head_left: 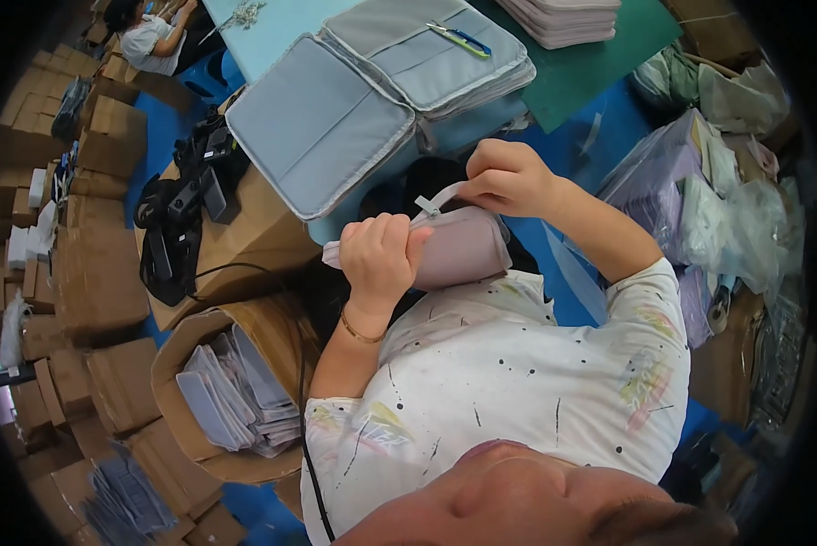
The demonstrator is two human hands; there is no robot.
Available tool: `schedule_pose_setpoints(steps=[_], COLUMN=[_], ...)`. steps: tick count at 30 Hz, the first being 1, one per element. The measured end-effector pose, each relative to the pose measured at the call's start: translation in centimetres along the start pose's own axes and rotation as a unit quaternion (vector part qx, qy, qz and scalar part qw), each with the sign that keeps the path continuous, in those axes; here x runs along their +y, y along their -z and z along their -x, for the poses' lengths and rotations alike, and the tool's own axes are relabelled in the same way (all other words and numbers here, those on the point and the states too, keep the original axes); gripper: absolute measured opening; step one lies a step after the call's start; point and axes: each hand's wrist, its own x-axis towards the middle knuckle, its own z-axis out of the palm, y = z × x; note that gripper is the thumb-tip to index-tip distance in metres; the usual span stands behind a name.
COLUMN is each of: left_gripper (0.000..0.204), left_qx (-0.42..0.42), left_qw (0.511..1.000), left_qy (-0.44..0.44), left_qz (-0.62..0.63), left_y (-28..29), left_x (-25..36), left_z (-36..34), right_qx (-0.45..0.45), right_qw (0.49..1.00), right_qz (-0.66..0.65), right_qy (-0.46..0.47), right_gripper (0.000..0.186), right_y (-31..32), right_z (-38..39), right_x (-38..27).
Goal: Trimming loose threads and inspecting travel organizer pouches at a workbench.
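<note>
My left hand [379, 257] is closed around one end of a pale pink fabric pouch [463, 250], held bent in front of my body. The fingers wrap over its upper edge. At the pouch's far edge, my right hand [508, 177] pinches the end of a narrow pale strip [446, 195], which curves up from the edge. A small whitish piece, perhaps a zipper slider [427, 207], sits on the strip between my hands. Just beyond, a grey padded fabric piece [322, 127] hangs over the table edge beside a stack of similar grey pieces [426, 68].
Yellow-green thread snips [460, 40] lie on the grey stack. Folded pink pieces [563, 18] rest on the green mat [590, 77]. At my left stands an open carton [176, 364] of flat pale pieces, near black straps and devices [185, 205]. A co-worker [153, 45] sits far left.
</note>
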Motion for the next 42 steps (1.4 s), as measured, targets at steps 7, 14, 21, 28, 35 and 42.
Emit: schedule_pose_setpoints(steps=[7,14,21,28,35,42], left_gripper=[0.034,0.038,0.038,0.029,0.021,0.028], left_qx=[-0.024,-0.049,-0.021,-0.029,-0.014,0.075], left_qw=[1.0,0.999,0.999,0.995,0.998,0.973], left_qy=[-0.015,0.009,0.031,-0.007,0.037,0.21], left_qz=[0.001,0.012,0.002,0.092,0.055,0.05], left_y=[-0.5,0.3,0.5,0.0,0.4,2.6], left_x=[0.4,0.5,-2.1,0.7,-0.1,-0.5], left_z=[-0.4,-0.2,1.0,-3.4,-2.8,-1.3], right_qx=[-0.117,-0.16,-0.086,0.016,0.03,0.018], right_qw=[0.977,0.971,0.969,0.978,0.984,0.975], right_qz=[-0.078,0.009,0.125,0.129,0.086,0.104], right_qy=[0.159,0.178,0.197,0.166,0.151,0.195], right_gripper=[0.029,0.027,0.025,0.016,0.014,0.017], right_y=[0.3,2.6,3.6,0.3,-1.1,-2.5], right_z=[-3.1,-3.0,-0.1,-0.3,0.3,-0.2], right_x=[0.6,-0.4,-1.1,-1.4,-0.5,-0.8])
